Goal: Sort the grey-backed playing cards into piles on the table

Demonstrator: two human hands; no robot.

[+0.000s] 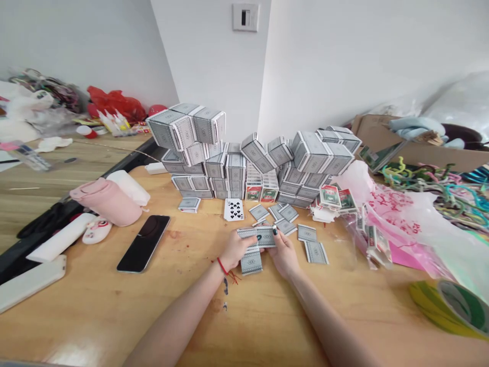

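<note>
Both my hands hold patterned grey playing cards (265, 236) just above the wooden table. My left hand (234, 251), with a red string at the wrist, pinches the left end under its thumb. My right hand (284, 255) grips the right end, thumb on top. Below my left fingers is another face-down card (251, 261); whether it is held or lying on the table I cannot tell. Several loose cards (316, 252) lie face down beyond and right of my hands. A ten of spades (234, 209) lies face up in front of the stacked card blocks (236, 167).
Left of me are a black phone (143, 243), a pink pouch-like item (110, 201) and a white power bank-like block (34, 283). To the right lie card boxes (330, 198), pink-white plastic (405, 219) and a tape roll (451, 307). A cardboard box (428, 153) stands behind.
</note>
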